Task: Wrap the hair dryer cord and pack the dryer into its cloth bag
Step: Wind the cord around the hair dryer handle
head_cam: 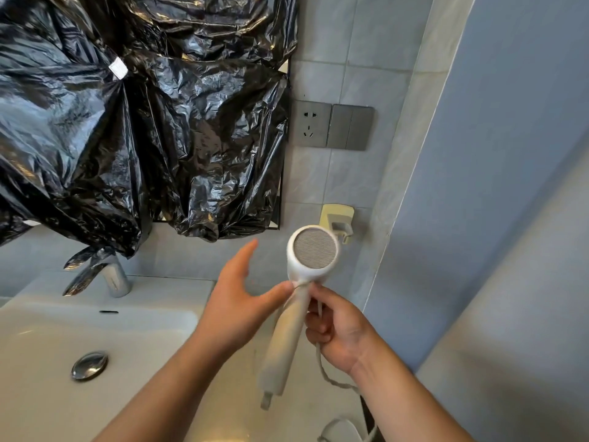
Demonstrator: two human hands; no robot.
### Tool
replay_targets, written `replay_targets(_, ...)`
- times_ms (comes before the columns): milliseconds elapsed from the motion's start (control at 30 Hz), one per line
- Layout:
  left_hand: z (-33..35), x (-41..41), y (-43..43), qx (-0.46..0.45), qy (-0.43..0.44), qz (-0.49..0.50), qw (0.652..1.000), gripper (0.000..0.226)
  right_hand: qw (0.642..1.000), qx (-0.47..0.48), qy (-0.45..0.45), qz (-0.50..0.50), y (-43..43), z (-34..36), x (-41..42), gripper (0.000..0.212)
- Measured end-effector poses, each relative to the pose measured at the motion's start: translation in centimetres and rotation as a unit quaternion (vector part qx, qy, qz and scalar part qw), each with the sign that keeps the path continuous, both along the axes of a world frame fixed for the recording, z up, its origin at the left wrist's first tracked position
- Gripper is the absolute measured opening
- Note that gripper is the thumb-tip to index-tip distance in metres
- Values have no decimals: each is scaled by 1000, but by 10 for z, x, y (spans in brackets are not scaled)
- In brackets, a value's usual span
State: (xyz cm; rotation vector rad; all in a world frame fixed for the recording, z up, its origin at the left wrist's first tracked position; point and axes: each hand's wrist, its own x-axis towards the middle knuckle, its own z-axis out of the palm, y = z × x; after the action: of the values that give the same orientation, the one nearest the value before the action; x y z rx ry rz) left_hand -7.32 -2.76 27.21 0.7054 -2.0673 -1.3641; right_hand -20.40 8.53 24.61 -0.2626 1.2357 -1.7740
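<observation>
A white hair dryer (pixel 310 258) with a round grey mesh back is held upright above the counter, its handle (pixel 283 342) pointing down. My right hand (pixel 338 330) grips the handle's upper part and the white cord (pixel 328 376), which trails down to the lower right. My left hand (pixel 242 291) is spread open beside the dryer, its thumb tip touching the joint between head and handle. No cloth bag is in view.
A white sink (pixel 63 346) with a chrome drain (pixel 89 365) and faucet (pixel 116 279) lies at the left. Black plastic (pixel 143 116) covers the mirror. A wall socket (pixel 310 122), switches (pixel 350 127) and a wall holder (pixel 339 221) sit behind the dryer. A blue wall (pixel 494 186) stands right.
</observation>
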Motion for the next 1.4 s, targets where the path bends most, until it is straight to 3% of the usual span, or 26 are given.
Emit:
replay_targets(67, 19, -11, -4, -56, 5, -33, 998, 116, 994, 49, 91, 29, 2, 8, 3, 8)
replay_targets(133, 31, -18, -6, -75, -1, -29, 997, 113, 979, 89, 179, 50, 2, 15, 4, 9)
replay_targets(267, 44, -19, -8, -37, -93, 19, 995, 58, 926, 163, 333, 68, 4, 26, 6, 19)
replay_targets(333, 45, -20, -16, -14, -158, 21, 987, 51, 905, 175, 379, 78, 5, 28, 5, 27)
replay_targets(400, 46, -18, -24, 32, -191, 0, 981, 52, 900, 177, 388, 90, 7, 31, 3, 26)
replay_targets(533, 46, -9, -36, 88, -193, -60, 975, 49, 932, 131, 314, 125, 13, 36, 0, 17)
replay_targets(667, 48, -6, -40, -32, -268, -76, 960, 55, 926, 149, 328, 111, 8, 29, 7, 17)
replay_targets(767, 58, -9, -32, -176, -369, -56, 911, 69, 904, 160, 383, 104, 5, 35, 12, 18)
replay_targets(833, 58, -12, -28, -214, -393, -53, 893, 80, 881, 159, 432, 110, 4, 41, 11, 26)
replay_targets(967, 49, -15, -34, -122, -344, -103, 925, 72, 855, 162, 477, 124, 4, 49, 4, 28)
replay_targets(1067, 43, -13, -38, -24, -296, -124, 947, 65, 857, 151, 470, 148, 6, 50, 0, 20)
replay_targets(1267, 20, -10, -39, 192, -121, -143, 963, 82, 937, 77, 327, 97, 7, 42, -14, 12)
replay_targets(1400, 14, -15, -27, 264, -48, -114, 957, 73, 981, 0, 193, -6, 0, 23, -3, 7)
